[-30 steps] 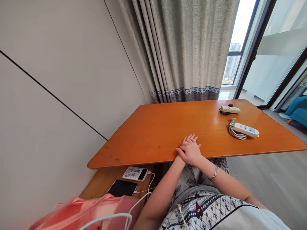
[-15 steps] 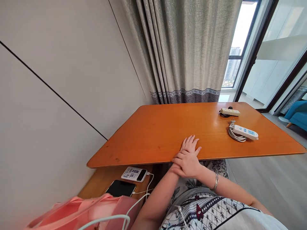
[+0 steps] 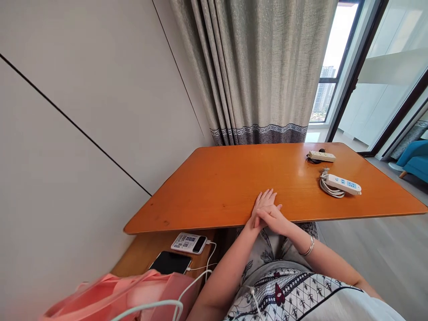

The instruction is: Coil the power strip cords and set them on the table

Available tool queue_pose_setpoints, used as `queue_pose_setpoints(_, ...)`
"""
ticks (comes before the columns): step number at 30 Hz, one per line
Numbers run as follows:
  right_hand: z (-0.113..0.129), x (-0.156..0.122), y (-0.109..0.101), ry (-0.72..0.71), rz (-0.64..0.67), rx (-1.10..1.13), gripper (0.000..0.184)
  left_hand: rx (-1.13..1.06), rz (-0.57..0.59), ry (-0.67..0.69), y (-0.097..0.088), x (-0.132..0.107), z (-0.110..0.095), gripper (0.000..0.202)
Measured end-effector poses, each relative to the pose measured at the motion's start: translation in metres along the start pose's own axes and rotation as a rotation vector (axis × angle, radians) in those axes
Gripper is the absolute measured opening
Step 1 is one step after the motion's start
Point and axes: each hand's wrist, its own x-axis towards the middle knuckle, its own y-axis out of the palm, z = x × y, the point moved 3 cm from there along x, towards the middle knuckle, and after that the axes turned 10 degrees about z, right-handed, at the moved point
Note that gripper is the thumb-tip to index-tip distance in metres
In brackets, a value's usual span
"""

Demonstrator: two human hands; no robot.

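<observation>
My left hand (image 3: 265,199) lies palm down at the near edge of the orange-brown wooden table (image 3: 214,183), its fingers stretched out over the top. Over its back and side is my right hand (image 3: 273,219), with curled fingers gripping it around the thumb side. Those curled fingertips are partly hidden. A silver bangle (image 3: 310,246) circles my right wrist. To the right of both hands, apart from them, a white power strip (image 3: 344,183) with blue sockets lies beside its coiled grey cord. Behind it rests a smaller cream power strip (image 3: 321,156) with a black cord.
Below the table's left edge, a white power bank (image 3: 189,243) and a dark-screened phone (image 3: 171,262) sit on a wooden surface, both with white cables. A pink bag (image 3: 147,294) is in front of them. Beyond the table hang grey curtains (image 3: 267,67); a wall (image 3: 83,80) borders the left.
My right hand has slid to the right off the left wrist, and its fingers have curled in around the left hand's side. My left hand stays nearly in place.
</observation>
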Motion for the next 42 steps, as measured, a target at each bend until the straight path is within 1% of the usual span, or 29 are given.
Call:
queue_pose_setpoints(2,-0.009,-0.012,-0.022,-0.002,-0.061,0.036,0.062,0.038,0.09,0.002,-0.008,-0.002,-0.005,0.05)
queue_pose_setpoints(4,-0.022,-0.028,-0.054,0.03,-0.281,0.02,0.046,0.062,0.145,-0.017,-0.017,-0.003,-0.012,0.052)
queue_pose_setpoints(7,-0.037,-0.061,-0.112,0.103,-0.646,-0.162,0.03,0.061,0.187,-0.037,-0.028,-0.004,-0.02,0.057)
queue_pose_setpoints(9,-0.045,-0.087,-0.153,0.171,-0.86,-0.333,0.029,0.051,0.202,-0.038,-0.03,-0.005,-0.023,0.058)
queue_pose_setpoints(10,-0.048,-0.099,-0.172,0.197,-0.921,-0.43,0.031,0.046,0.204,-0.038,-0.03,-0.005,-0.023,0.059)
queue_pose_setpoints(12,-0.058,-0.123,-0.209,0.294,-0.992,-0.595,0.039,0.038,0.194,-0.034,-0.029,-0.004,-0.022,0.059)
queue_pose_setpoints(14,-0.074,-0.145,-0.237,0.477,-0.996,-0.676,0.051,0.03,0.174,-0.022,-0.026,-0.004,-0.02,0.059)
queue_pose_setpoints(15,-0.083,-0.155,-0.248,0.58,-0.964,-0.673,0.058,0.025,0.163,-0.016,-0.025,-0.003,-0.019,0.059)
queue_pose_setpoints(17,-0.101,-0.17,-0.26,0.748,-0.813,-0.61,0.071,0.01,0.143,-0.005,-0.022,-0.002,-0.016,0.059)
queue_pose_setpoints(18,-0.109,-0.176,-0.262,0.807,-0.731,-0.556,0.076,0.0,0.131,-0.001,-0.02,-0.002,-0.015,0.059)
queue_pose_setpoints(20,-0.12,-0.184,-0.262,0.886,-0.583,-0.453,0.078,-0.02,0.104,0.01,-0.017,-0.001,-0.013,0.059)
queue_pose_setpoints(22,-0.124,-0.188,-0.259,0.923,-0.488,-0.411,0.076,-0.035,0.081,0.019,-0.016,-0.001,-0.011,0.058)
queue_pose_setpoints(26,-0.116,-0.183,-0.253,0.973,-0.428,-0.495,0.074,-0.038,0.093,0.011,-0.016,-0.001,-0.011,0.059)
queue_pose_setpoints(29,-0.102,-0.169,-0.241,0.988,-0.393,-0.533,0.07,-0.053,0.113,0.01,-0.018,-0.001,-0.012,0.06)
queue_pose_setpoints(31,-0.092,-0.155,-0.226,0.949,-0.371,-0.509,0.067,-0.071,0.114,0.015,-0.02,-0.001,-0.013,0.06)
queue_pose_setpoints(33,-0.081,-0.138,-0.205,0.879,-0.362,-0.452,0.062,-0.088,0.117,0.016,-0.023,-0.003,-0.013,0.062)
queue_pose_setpoints(36,-0.068,-0.108,-0.169,0.767,-0.321,-0.339,0.056,-0.108,0.098,0.036,-0.026,-0.006,-0.015,0.072)
queue_pose_setpoints(38,-0.063,-0.09,-0.146,0.708,-0.352,-0.234,0.052,-0.103,0.064,0.087,-0.029,-0.009,-0.018,0.081)
queue_pose_setpoints(40,-0.061,-0.074,-0.125,0.64,-0.334,0.033,0.048,-0.087,0.023,0.138,-0.031,-0.012,-0.022,0.082)
queue_pose_setpoints(42,-0.061,-0.062,-0.107,0.569,-0.287,0.37,0.044,-0.077,-0.039,0.143,-0.033,-0.015,-0.025,0.073)
